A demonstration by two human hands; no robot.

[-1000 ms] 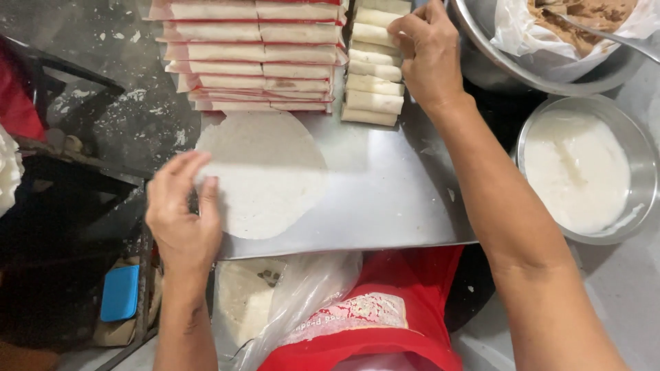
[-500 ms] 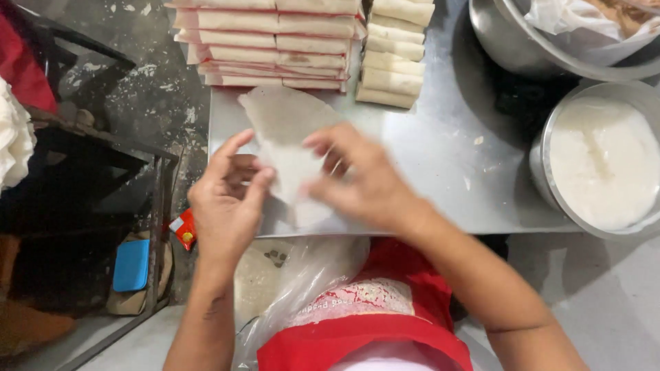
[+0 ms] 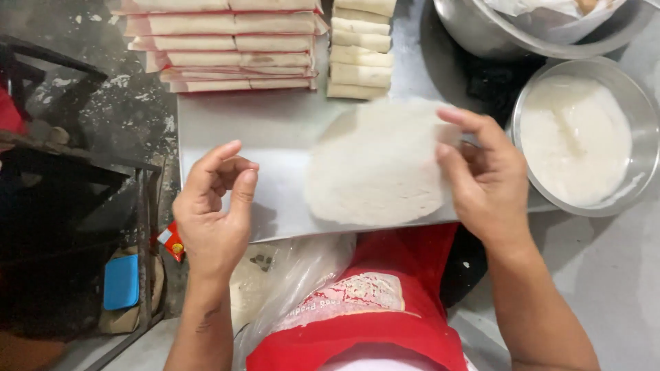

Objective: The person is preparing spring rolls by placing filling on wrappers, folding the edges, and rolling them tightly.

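A pale metal worktop (image 3: 275, 130) fills the middle of the view, with grey floor to the right and a dark metal frame (image 3: 75, 172) to the left, under which a blue object (image 3: 122, 282) lies. At the far right edge of the worktop stand two steel bowls: a large one (image 3: 495, 34) at the top, lined with a plastic bag, and just below it a smaller bowl (image 3: 639, 137) filled with a white paste (image 3: 574, 137). Along the far edge lies a stack of long flat wrapped packets (image 3: 227, 45) with pinkish edges, and just beside it a row of smaller rolled pieces (image 3: 361, 51), pale and neatly lined up. In the foreground a clear plastic bag (image 3: 302, 275) and a red printed bag (image 3: 371, 309) rest in the person's lap, partly hiding the near edge of the worktop. The round wrapper (image 3: 375, 165) lies flat on the worktop near its front edge, between the two hands; it is thin, off-white, slightly rough on the surface and uneven at the rim. The right hand (image 3: 488, 182) pinches its right edge between thumb and fingers, covering that part of the rim. The left hand (image 3: 213, 206) hovers well left of the wrapper, loosely curled with fingertips near the thumb, holding nothing.
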